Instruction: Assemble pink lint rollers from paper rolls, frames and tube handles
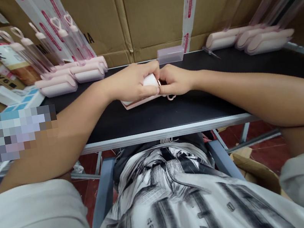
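Observation:
My left hand (pixel 132 82) is closed over a small pink and white item (pixel 141 101) that rests on the black table (pixel 174 110). My right hand (pixel 174 80) meets it from the right, fingers pinched at the item's end, where a small pink loop (pixel 171 97) sticks out below. Most of the item is hidden under my fingers.
Pink boxed items with clear upright handles stand in a row at the back left (pixel 72 74) and back right (pixel 256 40). A clear plastic piece (pixel 170 54) lies just behind my hands. Cardboard cartons (pixel 152 9) form the back wall. A bottle (pixel 11 56) stands far left.

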A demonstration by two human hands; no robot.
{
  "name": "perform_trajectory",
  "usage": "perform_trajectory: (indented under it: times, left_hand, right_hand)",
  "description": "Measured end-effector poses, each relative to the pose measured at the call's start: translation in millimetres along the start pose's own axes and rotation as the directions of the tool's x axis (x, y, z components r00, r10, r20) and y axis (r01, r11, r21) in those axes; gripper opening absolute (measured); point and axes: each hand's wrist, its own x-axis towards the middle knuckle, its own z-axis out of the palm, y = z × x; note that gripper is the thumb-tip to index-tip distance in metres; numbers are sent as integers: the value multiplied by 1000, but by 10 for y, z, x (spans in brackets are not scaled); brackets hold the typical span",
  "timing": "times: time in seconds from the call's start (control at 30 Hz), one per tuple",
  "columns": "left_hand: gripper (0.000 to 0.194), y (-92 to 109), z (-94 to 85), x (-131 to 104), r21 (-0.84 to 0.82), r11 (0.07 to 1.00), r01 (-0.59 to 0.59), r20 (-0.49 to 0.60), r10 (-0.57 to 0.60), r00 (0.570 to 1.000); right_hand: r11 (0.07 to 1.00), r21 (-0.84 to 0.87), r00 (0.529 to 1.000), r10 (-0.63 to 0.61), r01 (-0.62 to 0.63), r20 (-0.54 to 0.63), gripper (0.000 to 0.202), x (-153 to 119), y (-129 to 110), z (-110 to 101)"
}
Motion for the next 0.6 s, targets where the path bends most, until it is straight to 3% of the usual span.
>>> perform_trajectory:
  times: [0.6]
  left_hand:
    - [47, -46, -3, 13, 60, 998, 23, 21, -25, 999]
  right_hand:
    - [1000, 5, 1000, 18, -19, 23, 18, 35, -13, -33]
